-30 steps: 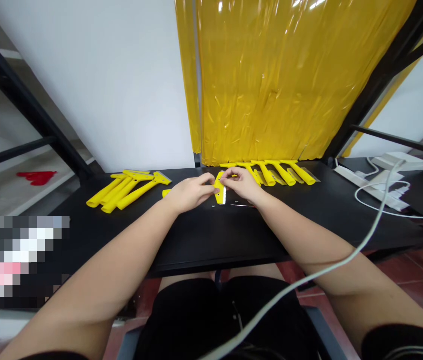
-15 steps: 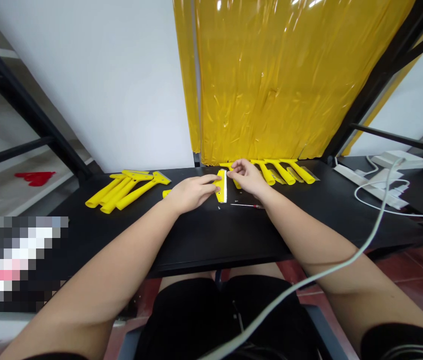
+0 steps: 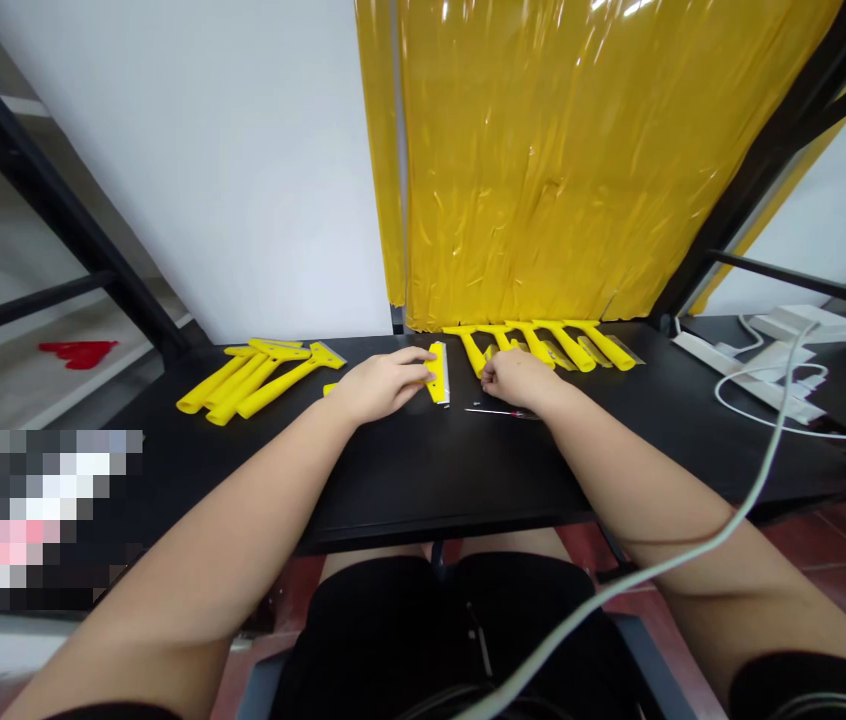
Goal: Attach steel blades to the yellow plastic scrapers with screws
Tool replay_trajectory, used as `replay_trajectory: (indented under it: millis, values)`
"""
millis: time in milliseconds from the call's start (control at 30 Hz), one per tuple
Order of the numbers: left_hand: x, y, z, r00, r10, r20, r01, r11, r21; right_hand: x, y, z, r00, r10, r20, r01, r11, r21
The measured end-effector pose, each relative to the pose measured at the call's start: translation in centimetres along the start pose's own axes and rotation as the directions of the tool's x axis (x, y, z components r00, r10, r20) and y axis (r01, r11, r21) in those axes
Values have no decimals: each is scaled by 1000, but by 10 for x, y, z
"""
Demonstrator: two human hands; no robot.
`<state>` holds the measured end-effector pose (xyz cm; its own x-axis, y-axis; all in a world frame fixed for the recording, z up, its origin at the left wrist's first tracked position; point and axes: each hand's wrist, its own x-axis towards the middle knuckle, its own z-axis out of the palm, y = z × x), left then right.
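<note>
My left hand (image 3: 385, 385) is closed around a yellow scraper (image 3: 436, 385) lying on the black table, its head and pale blade edge turned to the right. Most of that scraper's handle is hidden under the hand. To the right, my right hand (image 3: 517, 380) is low over the table with fingertips pinched together; whatever is between them is too small or hidden. Just in front of it lie a screwdriver (image 3: 494, 411) with a thin metal shaft and a tiny screw (image 3: 476, 404). Behind it, several yellow scrapers (image 3: 579, 350) form a row.
More yellow scrapers (image 3: 265, 380) are piled at the left of the black table (image 3: 423, 480). A power strip (image 3: 738, 375) and white cables sit at the right. A pale cable (image 3: 663, 575) crosses above my right forearm. Behind hang yellow plastic sheets (image 3: 543, 180); red pieces (image 3: 78, 353) lie on the left shelf.
My right hand has moved away from the scraper's blade, right and down towards the table, its fingers now pinched. My left hand stays on the scraper.
</note>
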<state>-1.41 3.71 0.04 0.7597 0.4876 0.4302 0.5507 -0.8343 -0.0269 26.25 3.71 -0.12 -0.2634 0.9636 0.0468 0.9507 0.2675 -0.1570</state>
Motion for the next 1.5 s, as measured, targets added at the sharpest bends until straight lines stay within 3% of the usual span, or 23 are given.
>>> replay_trajectory:
  millis: [133, 233, 333, 433, 567, 700, 833, 933, 1033, 1100, 1233, 1333, 1500]
  values:
    - [0, 0, 0, 1000, -3, 5, 3, 1000, -23, -3, -7, 1, 999, -20, -33, 19, 1000, -23]
    - [0, 1, 1, 1000, -7, 6, 7, 999, -36, -4, -10, 1, 979, -144, -145, 163, 978, 128]
    - [1, 4, 1, 1000, 0, -1, 0, 999, -40, -3, -15, 4, 910, -273, -313, 387, 831, 399]
    - [2, 6, 1, 1000, 1, -22, -1, 1000, -18, 2, -22, 12, 885, -283, -370, 453, 707, 543]
    - [3, 9, 0, 999, 12, -44, -10, 999, 31, 6, -29, 21, 931, -210, -300, 365, 592, 719]
    - [5, 12, 1, 997, 28, -73, -24, 998, 63, 7, -32, 25, 979, -163, -122, 175, 362, 916]
    - [6, 13, 3, 996, 26, -86, -19, 996, 82, 7, -36, 27, 992, -100, -81, 99, 187, 977]
    - [6, 13, 3, 996, 18, -90, -10, 996, 93, 8, -38, 30, 996, -80, -44, 54, 132, 990]
    - [6, 13, 2, 995, 7, -96, 4, 994, 113, 10, -37, 28, 995, -72, -68, 80, 176, 981]
    - [6, 13, 1, 995, -4, -96, 15, 993, 119, 10, -33, 24, 994, -49, -97, 106, 265, 958]
    - [4, 10, 0, 997, -26, -71, 34, 993, 110, 5, -14, 9, 994, -54, -99, 111, 608, 786]
    - [3, 7, 0, 998, -48, -46, 52, 994, 100, -1, 1, -1, 986, -164, 26, 120, 815, 567]
    - [1, 6, -2, 998, -59, -25, 61, 995, 80, -4, 8, -2, 966, -184, 181, 88, 893, 442]
